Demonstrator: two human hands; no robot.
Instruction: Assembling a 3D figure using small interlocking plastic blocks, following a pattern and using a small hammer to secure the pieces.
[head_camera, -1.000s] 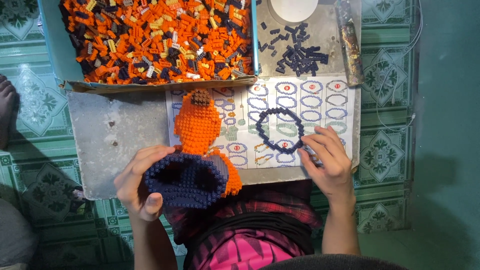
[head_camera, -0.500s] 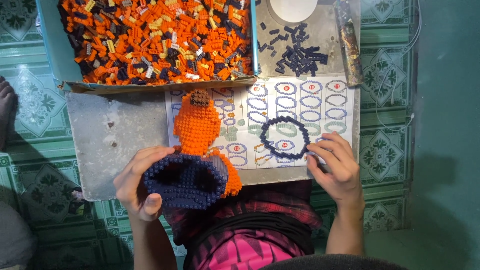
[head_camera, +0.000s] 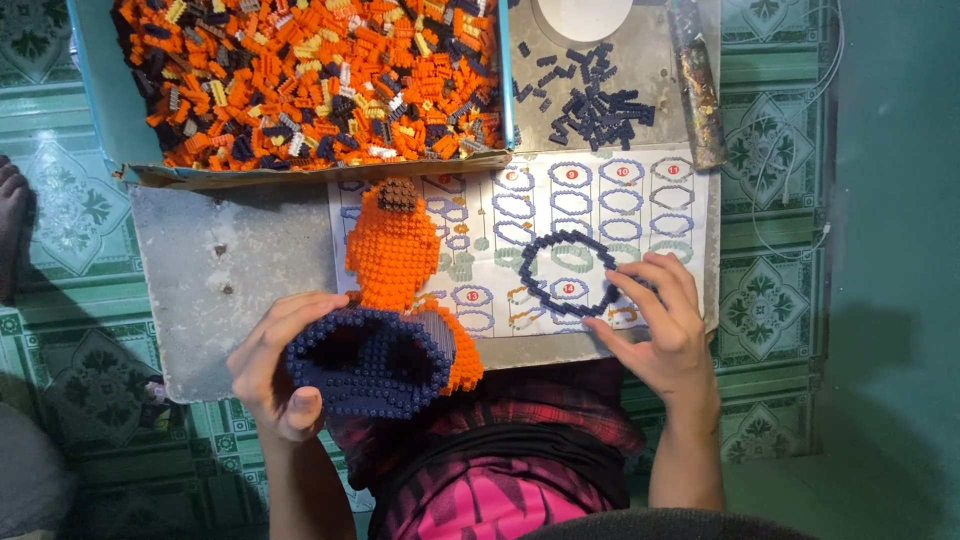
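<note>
My left hand (head_camera: 275, 365) grips an orange brick model (head_camera: 395, 255) by its wide dark blue hollow base (head_camera: 365, 362), which faces me at the near edge of a grey metal board (head_camera: 230, 270). My right hand (head_camera: 660, 320) rests on a dark blue ring of small bricks (head_camera: 565, 275), fingertips pinching its right side. The ring lies flat on a printed instruction sheet (head_camera: 580, 205) showing several ring diagrams.
A shallow box (head_camera: 310, 80) full of orange, dark blue and yellow small bricks sits at the far left. A loose pile of dark blue bricks (head_camera: 600, 105) and a white round dish (head_camera: 583, 15) lie at the far right. Green patterned floor tiles (head_camera: 770, 300) surround the board.
My right hand has shifted slightly toward me and to the right along the ring's right side. The left hand and the orange model have stayed put.
</note>
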